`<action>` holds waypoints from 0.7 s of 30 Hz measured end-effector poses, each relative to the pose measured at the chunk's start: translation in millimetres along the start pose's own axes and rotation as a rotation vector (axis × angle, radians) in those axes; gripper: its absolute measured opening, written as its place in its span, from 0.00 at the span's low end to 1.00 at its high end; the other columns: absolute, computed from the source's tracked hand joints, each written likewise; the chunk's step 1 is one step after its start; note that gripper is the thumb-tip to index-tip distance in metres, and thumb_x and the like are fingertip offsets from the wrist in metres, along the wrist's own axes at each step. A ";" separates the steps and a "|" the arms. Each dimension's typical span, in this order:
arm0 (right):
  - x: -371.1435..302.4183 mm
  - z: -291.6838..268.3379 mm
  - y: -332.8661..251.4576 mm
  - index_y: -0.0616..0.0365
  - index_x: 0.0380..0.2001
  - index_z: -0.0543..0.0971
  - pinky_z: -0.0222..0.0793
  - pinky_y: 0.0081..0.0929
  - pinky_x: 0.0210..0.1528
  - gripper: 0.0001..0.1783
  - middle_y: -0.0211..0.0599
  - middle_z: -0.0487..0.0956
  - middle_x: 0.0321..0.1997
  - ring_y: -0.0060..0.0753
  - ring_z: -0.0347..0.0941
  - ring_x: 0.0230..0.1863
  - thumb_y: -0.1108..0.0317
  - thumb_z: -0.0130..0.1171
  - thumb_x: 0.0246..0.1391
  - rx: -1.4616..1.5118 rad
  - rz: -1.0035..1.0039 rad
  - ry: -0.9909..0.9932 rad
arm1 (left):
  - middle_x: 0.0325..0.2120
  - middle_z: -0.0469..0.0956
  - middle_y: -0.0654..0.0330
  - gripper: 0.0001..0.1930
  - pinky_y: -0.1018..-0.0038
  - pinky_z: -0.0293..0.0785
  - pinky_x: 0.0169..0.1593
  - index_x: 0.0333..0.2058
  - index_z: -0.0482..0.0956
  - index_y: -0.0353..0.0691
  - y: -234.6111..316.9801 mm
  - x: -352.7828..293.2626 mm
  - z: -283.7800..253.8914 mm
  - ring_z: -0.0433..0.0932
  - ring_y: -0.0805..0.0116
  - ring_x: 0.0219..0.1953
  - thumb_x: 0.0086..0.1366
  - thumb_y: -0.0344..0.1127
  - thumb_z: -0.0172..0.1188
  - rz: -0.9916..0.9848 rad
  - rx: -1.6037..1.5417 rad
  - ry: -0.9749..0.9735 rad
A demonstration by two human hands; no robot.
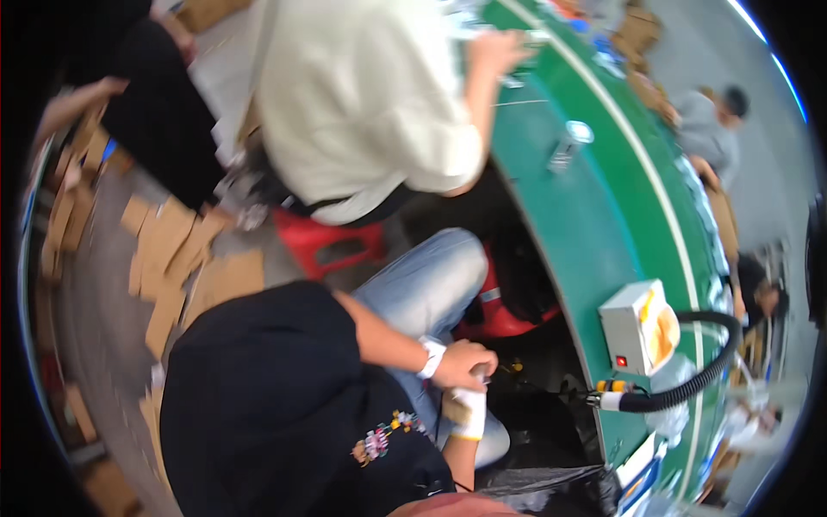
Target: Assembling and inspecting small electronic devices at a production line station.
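Note:
My left hand [463,365] is bent closed over my lap, a white band round its wrist. Its fingers press on a small greyish thing [479,372] that is too blurred to name. Just below it, touching or almost touching, is my right hand [466,409] in a white glove with a yellow edge at the cuff. A tan patch shows on the side of the gloved hand, and its fingers are mostly hidden under the left. Both hands are over my jeans, beside the dark gap under the table edge.
A green table [594,233] curves along the right, bearing a white box-shaped device [633,332], a black corrugated hose [689,392] and a clear cup [570,145]. Ahead, a co-worker in a pale shirt [370,103] sits on a red stool [332,246]. Flattened cardboard [168,246] covers floor at left.

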State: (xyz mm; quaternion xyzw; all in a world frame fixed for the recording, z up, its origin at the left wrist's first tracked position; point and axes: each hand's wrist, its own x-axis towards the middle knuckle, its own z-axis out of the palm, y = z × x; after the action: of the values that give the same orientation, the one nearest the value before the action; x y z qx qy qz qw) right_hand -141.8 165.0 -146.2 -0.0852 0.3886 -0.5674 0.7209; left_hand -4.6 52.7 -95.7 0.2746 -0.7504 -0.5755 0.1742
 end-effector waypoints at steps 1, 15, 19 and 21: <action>-3.6 -1.2 2.1 0.59 0.60 0.71 0.79 0.31 0.45 0.30 0.33 0.79 0.47 0.31 0.78 0.43 0.73 0.69 0.54 0.253 0.160 -0.013 | 0.43 0.81 0.54 0.25 0.61 0.76 0.52 0.49 0.77 0.39 3.9 -13.5 -1.8 0.81 0.55 0.49 0.63 0.50 0.71 0.144 0.205 0.052; -3.0 -152.2 -39.0 0.51 0.43 0.70 0.69 0.30 0.29 0.21 0.27 0.72 0.27 0.28 0.71 0.26 0.85 0.61 0.48 -0.563 0.004 0.390 | 0.22 0.66 0.73 0.10 0.80 0.61 0.27 0.47 0.77 0.39 15.2 -249.8 -300.6 0.63 0.83 0.23 0.76 0.38 0.53 0.318 -0.040 1.800; 14.9 -94.8 -28.3 0.46 0.42 0.70 0.66 0.30 0.24 0.22 0.29 0.70 0.23 0.29 0.69 0.21 0.87 0.59 0.50 -0.720 0.048 0.665 | 0.24 0.74 0.66 0.31 0.81 0.62 0.27 0.71 0.60 0.29 31.2 -312.1 -403.2 0.67 0.81 0.22 0.73 0.33 0.55 0.073 -0.430 1.842; 16.4 -86.5 -27.4 0.47 0.42 0.71 0.67 0.30 0.25 0.22 0.30 0.71 0.24 0.29 0.69 0.20 0.87 0.60 0.50 -0.780 -0.005 0.609 | 0.24 0.75 0.65 0.33 0.82 0.63 0.28 0.72 0.58 0.28 48.9 -316.5 -408.7 0.67 0.81 0.22 0.72 0.32 0.55 0.201 -0.440 1.858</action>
State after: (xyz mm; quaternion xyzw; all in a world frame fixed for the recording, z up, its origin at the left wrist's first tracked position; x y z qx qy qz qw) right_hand -218.3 168.6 -197.5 -0.1799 0.7650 -0.3806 0.4875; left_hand 470.6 -58.2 81.7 0.5166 -0.2079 -0.2386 0.7956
